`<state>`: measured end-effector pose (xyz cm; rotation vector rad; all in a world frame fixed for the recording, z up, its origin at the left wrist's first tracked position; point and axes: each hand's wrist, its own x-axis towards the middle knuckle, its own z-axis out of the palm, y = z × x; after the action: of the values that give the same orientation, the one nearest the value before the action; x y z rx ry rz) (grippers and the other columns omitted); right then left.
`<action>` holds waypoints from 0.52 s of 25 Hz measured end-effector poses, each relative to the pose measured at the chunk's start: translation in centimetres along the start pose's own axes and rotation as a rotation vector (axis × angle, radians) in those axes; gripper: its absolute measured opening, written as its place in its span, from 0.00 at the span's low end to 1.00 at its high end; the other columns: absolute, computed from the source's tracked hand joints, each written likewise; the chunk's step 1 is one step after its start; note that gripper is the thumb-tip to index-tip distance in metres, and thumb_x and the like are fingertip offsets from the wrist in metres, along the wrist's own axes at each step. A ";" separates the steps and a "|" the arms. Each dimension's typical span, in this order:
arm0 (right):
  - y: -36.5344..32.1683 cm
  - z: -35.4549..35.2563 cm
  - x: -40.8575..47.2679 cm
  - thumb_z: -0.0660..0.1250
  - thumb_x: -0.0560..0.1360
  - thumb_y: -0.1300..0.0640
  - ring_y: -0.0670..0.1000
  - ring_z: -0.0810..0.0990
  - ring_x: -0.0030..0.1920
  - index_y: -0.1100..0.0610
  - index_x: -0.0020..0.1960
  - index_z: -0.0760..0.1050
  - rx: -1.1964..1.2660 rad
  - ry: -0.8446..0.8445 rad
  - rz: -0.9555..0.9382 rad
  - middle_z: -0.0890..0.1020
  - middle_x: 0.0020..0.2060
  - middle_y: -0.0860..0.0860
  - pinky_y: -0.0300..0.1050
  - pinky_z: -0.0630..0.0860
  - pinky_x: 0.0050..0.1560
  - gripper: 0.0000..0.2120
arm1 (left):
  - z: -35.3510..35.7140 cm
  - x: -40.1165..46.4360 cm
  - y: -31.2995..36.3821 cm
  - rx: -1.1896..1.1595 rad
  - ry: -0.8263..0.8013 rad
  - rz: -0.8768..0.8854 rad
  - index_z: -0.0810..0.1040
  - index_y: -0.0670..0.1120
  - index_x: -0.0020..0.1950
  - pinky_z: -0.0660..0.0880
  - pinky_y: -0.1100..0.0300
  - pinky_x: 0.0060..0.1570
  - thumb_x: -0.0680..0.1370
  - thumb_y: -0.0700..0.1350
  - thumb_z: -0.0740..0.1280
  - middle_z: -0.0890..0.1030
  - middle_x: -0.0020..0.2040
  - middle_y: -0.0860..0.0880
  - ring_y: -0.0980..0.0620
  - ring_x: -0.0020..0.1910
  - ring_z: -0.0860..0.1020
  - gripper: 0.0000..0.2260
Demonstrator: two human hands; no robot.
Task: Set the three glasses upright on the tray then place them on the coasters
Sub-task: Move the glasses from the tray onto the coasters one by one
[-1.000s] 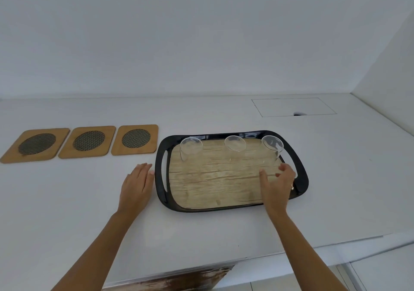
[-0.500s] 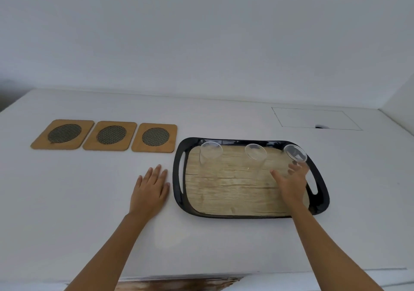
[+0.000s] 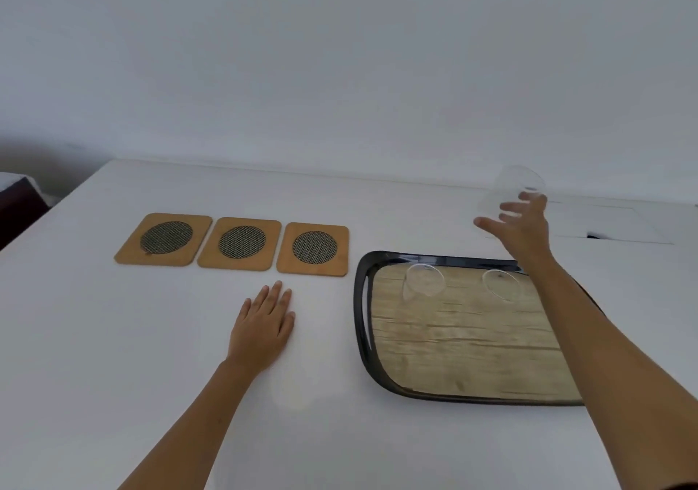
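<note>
My right hand holds a clear glass lifted in the air above the far right of the tray, its fingers wrapped around the lower part. Two more clear glasses stand upside down along the far edge of the black tray with its wood-look floor: one at the left, one in the middle. Three wooden coasters with dark mesh circles lie in a row to the left of the tray: left, middle, right. My left hand rests flat on the table, fingers apart.
The white table runs back to a white wall. A rectangular hatch with a small dark notch is set in the tabletop behind the tray. The table's left edge sits at far left beside a dark object.
My right hand has closed on the rightmost glass and lifted it up off the tray. The view has swung left. The left hand stays flat on the table.
</note>
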<state>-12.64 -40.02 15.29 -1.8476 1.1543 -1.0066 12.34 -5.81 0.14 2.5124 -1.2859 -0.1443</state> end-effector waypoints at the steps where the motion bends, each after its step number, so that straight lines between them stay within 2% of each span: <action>1: -1.4 1.6 0.2 0.81 0.61 0.54 0.54 0.79 0.51 0.57 0.63 0.61 0.004 -0.024 -0.010 0.78 0.55 0.55 0.44 0.75 0.49 0.39 | -0.3 0.2 -0.9 0.000 0.002 0.003 0.57 0.49 0.75 0.51 0.47 0.73 0.75 0.59 0.39 0.57 0.77 0.49 0.48 0.76 0.52 0.31; 6: -6.9 11.4 -0.5 0.81 0.61 0.55 0.55 0.79 0.51 0.57 0.62 0.61 0.052 -0.140 -0.043 0.77 0.54 0.56 0.49 0.77 0.51 0.39 | -1.6 1.0 -5.1 0.003 0.001 0.007 0.57 0.49 0.75 0.50 0.48 0.73 0.75 0.59 0.39 0.56 0.77 0.49 0.49 0.76 0.52 0.31; 13: -8.2 24.1 -5.6 0.80 0.61 0.55 0.55 0.77 0.51 0.57 0.62 0.60 0.067 -0.244 -0.021 0.76 0.52 0.55 0.45 0.75 0.49 0.39 | -2.0 1.3 -7.1 -0.004 0.009 0.046 0.58 0.48 0.75 0.50 0.49 0.73 0.80 0.52 0.50 0.57 0.77 0.49 0.48 0.76 0.53 0.23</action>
<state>10.03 -27.96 10.73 -1.8728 0.9458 -0.7950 19.01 -2.48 -0.15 2.4750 -1.3374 -0.1253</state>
